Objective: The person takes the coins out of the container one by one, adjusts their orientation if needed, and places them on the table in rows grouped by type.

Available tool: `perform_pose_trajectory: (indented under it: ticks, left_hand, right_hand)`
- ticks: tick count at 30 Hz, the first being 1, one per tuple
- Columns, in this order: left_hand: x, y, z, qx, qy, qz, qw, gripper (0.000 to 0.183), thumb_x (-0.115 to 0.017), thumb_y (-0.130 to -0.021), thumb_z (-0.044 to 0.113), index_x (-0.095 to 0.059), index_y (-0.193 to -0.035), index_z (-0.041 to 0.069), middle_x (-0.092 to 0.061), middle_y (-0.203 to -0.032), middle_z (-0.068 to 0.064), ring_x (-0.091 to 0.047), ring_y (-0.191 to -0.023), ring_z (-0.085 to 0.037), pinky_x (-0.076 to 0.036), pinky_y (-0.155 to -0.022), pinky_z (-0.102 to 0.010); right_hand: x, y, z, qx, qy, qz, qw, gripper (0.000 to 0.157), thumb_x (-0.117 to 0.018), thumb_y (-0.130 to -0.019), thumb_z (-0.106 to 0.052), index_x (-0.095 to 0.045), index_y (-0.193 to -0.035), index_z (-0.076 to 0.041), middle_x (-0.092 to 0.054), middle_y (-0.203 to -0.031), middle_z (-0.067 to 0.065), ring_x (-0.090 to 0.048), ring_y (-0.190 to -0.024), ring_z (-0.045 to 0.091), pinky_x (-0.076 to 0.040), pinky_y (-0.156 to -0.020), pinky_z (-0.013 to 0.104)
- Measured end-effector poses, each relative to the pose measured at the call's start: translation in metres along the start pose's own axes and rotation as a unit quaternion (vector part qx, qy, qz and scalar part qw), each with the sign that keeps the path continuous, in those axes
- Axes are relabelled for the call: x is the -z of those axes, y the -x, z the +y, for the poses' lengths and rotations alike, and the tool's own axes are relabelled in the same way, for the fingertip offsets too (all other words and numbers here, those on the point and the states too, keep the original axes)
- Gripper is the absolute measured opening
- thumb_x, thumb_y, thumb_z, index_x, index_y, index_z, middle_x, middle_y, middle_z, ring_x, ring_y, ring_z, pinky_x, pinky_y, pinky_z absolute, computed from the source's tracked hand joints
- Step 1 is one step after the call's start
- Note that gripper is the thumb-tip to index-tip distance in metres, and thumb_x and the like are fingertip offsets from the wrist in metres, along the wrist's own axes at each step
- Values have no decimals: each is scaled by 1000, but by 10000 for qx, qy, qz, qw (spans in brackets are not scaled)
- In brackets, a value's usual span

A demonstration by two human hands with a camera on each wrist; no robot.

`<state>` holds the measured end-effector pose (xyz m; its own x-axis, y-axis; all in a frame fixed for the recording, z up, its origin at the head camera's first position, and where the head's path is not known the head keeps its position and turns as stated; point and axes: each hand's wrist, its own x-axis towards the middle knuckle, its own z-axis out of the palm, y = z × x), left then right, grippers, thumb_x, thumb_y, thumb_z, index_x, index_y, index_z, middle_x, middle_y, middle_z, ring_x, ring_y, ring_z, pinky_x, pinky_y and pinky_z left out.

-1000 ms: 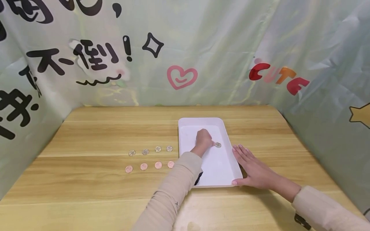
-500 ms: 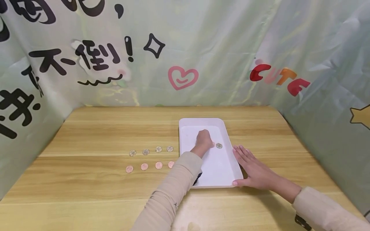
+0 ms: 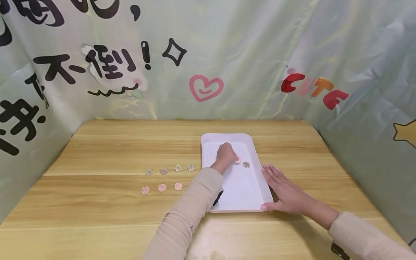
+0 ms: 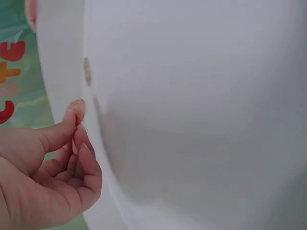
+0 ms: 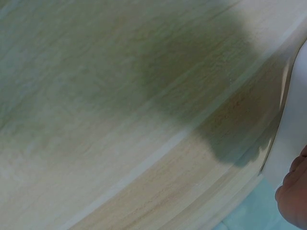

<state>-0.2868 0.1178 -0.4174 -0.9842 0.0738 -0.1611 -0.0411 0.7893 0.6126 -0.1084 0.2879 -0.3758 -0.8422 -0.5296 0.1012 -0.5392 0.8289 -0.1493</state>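
Observation:
My left hand [image 3: 226, 153] is over the white tray [image 3: 238, 196], fingers curled, and pinches a copper-coloured coin [image 3: 238, 159] between thumb and forefinger. In the left wrist view the coin [image 4: 77, 109] shows at the fingertips, partly covered by the thumb. A silvery coin [image 3: 246, 164] lies on the tray floor just right of it. My right hand [image 3: 287, 191] rests along the tray's right side, its fingers straight and the thumb at the near right corner. Only part of that right hand [image 5: 293, 191] shows in the right wrist view, beside the tray wall [image 5: 288, 139].
Left of the tray, silvery coins [image 3: 164, 171] lie in a row on the wooden table [image 3: 97, 209]. A row of copper-coloured coins [image 3: 162, 187] lies nearer, its right end by the left sleeve [image 3: 188, 209]. A printed cloth [image 3: 253, 54] hangs behind.
My left hand has shifted slightly left, and more of the copper-coloured coin shows. The left sleeve now covers the rightmost coin of the near row. The right hand has stayed in place.

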Motion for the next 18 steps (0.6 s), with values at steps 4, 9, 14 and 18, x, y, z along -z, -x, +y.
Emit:
perform_pose_trajectory:
  ticks: [4, 9, 14, 18]
  left_hand:
    - [50, 48, 23, -24, 155, 17, 9999, 27, -82, -69, 20, -71, -84, 1, -71, -89, -10, -63, -77, -18, -52, -69, -24]
    - [73, 64, 27, -281, 496, -261, 9980, 14, -76, -76, 16, -73, -79, 3, -73, -80, -7, -67, -78, -17, -50, -66, -20]
    - [85, 67, 24, -369, 1079, -575, 9918, 9, -71, -80, 8, -72, -83, -1, -73, -81, -10, -69, -72, -17, -50, -62, -17]
    - [92, 70, 18, -546, 1354, -721, 9867, 10, -68, -82, 6, -72, -83, -4, -72, -81, -13, -68, -67, -17, -46, -54, -13]
  right_hand:
    - [0, 0, 0, -41, -11, -17, 10000, 105, -61, -75, -63, -24, -141, 9, -26, -146, 31, -18, -139, 41, 16, -104, 7]
    - [1, -1, 0, -198, -52, -171, 9996, 106, -62, -75, -62, -23, -142, 10, -23, -148, 30, -17, -139, 43, 17, -103, 7]
    - [2, -1, -1, -215, -64, -215, 9995, 105, -62, -75, -61, -23, -141, 10, -22, -148, 30, -16, -139, 42, 17, -103, 7]
    - [2, 0, 0, -211, -92, -228, 9995, 105, -62, -76, -61, -22, -142, 10, -22, -148, 30, -14, -140, 41, 17, -103, 7]
